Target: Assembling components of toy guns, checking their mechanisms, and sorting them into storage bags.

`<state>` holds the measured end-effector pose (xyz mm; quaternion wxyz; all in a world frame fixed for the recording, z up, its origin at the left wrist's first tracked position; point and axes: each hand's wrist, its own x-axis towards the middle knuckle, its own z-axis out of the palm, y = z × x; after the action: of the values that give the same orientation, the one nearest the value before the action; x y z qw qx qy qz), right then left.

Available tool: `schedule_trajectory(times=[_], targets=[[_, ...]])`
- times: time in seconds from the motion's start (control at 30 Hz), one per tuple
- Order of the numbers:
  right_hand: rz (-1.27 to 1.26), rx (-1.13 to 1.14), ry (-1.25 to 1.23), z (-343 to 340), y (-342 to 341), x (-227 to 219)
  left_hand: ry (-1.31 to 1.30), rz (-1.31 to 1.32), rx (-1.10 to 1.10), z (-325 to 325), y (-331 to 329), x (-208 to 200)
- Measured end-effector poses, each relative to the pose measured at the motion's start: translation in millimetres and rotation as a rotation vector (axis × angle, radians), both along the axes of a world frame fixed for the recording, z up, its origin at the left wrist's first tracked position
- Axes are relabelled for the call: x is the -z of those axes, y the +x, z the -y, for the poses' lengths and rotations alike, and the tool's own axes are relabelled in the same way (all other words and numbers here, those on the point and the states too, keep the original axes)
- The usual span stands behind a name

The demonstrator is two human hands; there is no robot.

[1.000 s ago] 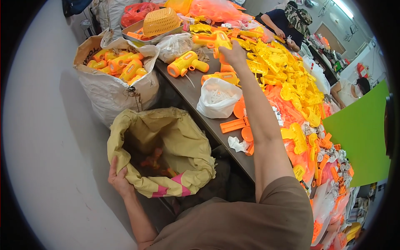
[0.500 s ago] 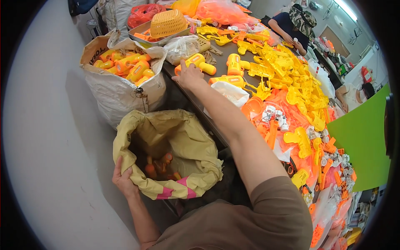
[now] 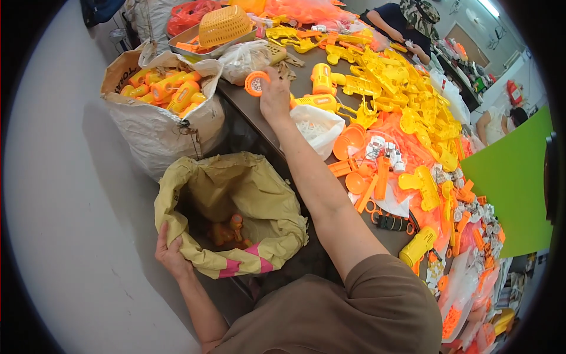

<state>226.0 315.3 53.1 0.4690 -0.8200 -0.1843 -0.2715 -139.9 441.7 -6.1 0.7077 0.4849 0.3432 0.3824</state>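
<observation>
My right hand (image 3: 276, 97) is closed around a toy hair dryer (image 3: 256, 84) at the table's left edge; its round orange end with a pale grille faces me, and my fingers hide the rest. With my left hand (image 3: 173, 253) I grip the rolled rim of an open yellow woven sack (image 3: 286, 230). A few orange-and-yellow toys (image 3: 227, 231) lie at the sack's bottom, partly in shadow. Two more toy hair dryers, one standing (image 3: 322, 79) and one lying (image 3: 316, 102), are just right of my right hand.
A white sack (image 3: 147, 127) full of similar toys stands beyond the yellow one. Yellow plastic shells (image 3: 395, 82) and orange parts cover the table (image 3: 250, 109). A white bag (image 3: 321, 131) of small pieces sits beside my right forearm. A co-worker (image 3: 401, 26) works at the far side.
My right hand has picked the toy hair dryer up off the table and turned its round end toward me. My left hand stays on the sack's rim. The view has shifted slightly.
</observation>
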Motion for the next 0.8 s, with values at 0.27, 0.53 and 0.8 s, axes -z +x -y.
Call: schedule_trajectory(times=[0.27,0.53,0.8], targets=[[-0.012,-0.213,-0.094,25,-11,-22,-0.006,-0.005,0.014,6,3,-1],[0.274,-0.41,-0.259,32,-40,-35,0.021,-0.019,0.014,7,3,0],[0.152,-1.127,-0.508,55,-164,-54,0.004,0.014,0.054,3,-2,5]])
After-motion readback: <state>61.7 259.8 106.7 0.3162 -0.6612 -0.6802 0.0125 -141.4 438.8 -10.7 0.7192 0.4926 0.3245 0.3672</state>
